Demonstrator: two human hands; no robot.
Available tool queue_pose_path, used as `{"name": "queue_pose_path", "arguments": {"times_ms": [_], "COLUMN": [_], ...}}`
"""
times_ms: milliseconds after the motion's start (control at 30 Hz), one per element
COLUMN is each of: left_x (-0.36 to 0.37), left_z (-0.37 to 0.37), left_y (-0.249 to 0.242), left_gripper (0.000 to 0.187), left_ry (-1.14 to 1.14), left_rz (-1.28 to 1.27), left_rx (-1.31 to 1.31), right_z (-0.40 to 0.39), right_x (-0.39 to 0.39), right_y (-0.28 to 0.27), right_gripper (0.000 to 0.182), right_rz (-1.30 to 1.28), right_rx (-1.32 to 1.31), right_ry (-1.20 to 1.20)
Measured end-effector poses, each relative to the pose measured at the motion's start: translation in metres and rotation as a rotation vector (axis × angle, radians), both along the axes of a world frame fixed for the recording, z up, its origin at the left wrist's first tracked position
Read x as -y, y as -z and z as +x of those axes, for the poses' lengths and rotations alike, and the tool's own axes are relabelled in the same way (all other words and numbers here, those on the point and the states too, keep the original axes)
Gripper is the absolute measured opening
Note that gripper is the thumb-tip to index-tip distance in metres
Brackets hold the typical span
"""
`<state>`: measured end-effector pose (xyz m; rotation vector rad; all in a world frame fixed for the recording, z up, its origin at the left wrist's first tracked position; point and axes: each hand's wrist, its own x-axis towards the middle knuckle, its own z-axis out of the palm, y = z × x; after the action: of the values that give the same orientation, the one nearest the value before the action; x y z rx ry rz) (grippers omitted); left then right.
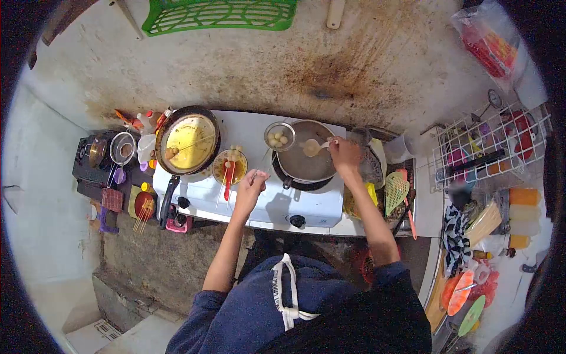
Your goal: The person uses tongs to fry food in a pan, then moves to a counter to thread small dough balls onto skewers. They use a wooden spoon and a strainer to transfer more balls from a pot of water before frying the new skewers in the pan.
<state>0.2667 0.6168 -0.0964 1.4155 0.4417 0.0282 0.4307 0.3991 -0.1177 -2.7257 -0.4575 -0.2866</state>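
My left hand (252,183) is closed around the thin handle of a small strainer (279,125), which holds several pale round balls beside the pot's left rim. In my right hand (345,156) is a ladle (312,147), its bowl over the cloudy liquid inside the large pot (283,167) on the stove. A bowl (217,177) of yellowish sauce sits just left of my left hand, with a red spoon (229,180) and skewered balls in it. Farther left, a frying pan (213,121) contains something yellow and a skewer with a brown piece on it.
The white two-burner stove (268,203) stands against a stained wall. A green slotted spatula (396,192) lies to the right. Beyond it hangs a white wire rack (471,150). At the far left are another strainer (122,147) and a red sauce cup (144,203) with skewers.
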Motion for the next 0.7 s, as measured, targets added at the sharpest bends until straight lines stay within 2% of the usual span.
{"name": "queue_pose_path", "arguments": {"times_ms": [100,133,200,533,600,633,700], "left_x": [-0.001,-0.001,-0.002,-0.005,-0.005,-0.005,-0.005], "left_z": [0.000,0.000,0.000,-0.001,-0.001,-0.001,-0.001], "left_y": [0.004,0.004,0.003,0.006,0.009,0.010,0.008], "left_gripper": [0.015,0.015,0.015,0.015,0.015,0.017,0.019], "left_ry": [0.001,-0.008,-0.015,-0.020,-0.025,-0.019,-0.012], "left_rz": [-0.017,-0.027,-0.034,-0.001,-0.007,0.003,0.013], "left_rx": [-0.012,-0.005,0.001,0.007,0.009,0.010,0.010], "right_z": [-0.004,-0.002,0.001,-0.027,-0.035,-0.038,-0.050], "right_x": [-0.014,-0.017,-0.023,-0.047,-0.048,-0.046,-0.048], "right_y": [-0.009,-0.006,0.002,-0.005,0.005,0.009,-0.013], "right_gripper": [0.024,0.024,0.022,0.018,0.020,0.020,0.022], "right_rz": [0.153,0.156,0.317,0.106,0.181,0.180,0.248], "right_rx": [-0.153,-0.152,-0.152,-0.092,0.121,0.120,-0.058], "right_ry": [0.048,0.049,-0.017,-0.072,-0.158,-0.158,-0.178]}}
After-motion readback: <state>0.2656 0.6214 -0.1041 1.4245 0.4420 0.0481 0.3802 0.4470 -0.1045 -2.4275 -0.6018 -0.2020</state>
